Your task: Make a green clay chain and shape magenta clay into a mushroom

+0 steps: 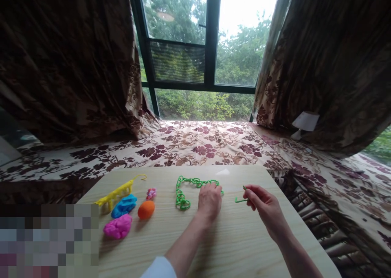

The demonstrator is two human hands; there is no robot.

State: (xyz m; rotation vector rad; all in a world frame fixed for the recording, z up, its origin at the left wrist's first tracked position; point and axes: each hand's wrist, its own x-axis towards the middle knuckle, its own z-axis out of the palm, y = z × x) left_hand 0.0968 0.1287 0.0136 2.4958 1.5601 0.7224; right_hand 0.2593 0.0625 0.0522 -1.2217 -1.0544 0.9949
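A green chain of linked loops (180,196) lies in a bent line on the wooden-topped table (232,245). My left hand (210,200) rests over the chain's right end, fingers curled down onto it; the fingertips are partly hidden. To the right, my right hand (264,206) pinches a thin bent green strip (240,200) between thumb and fingers, a little above the table. The strip is apart from the chain and has the same green colour. What the strip is made of cannot be told.
Left on the table are an orange ball (146,209), a pink lump (118,226), a blue lump (124,206), a small pink-and-white piece (151,193) and a yellow toothed piece with a hook (116,193). Beyond are a flowered window seat (204,149) and a white lamp (306,121).
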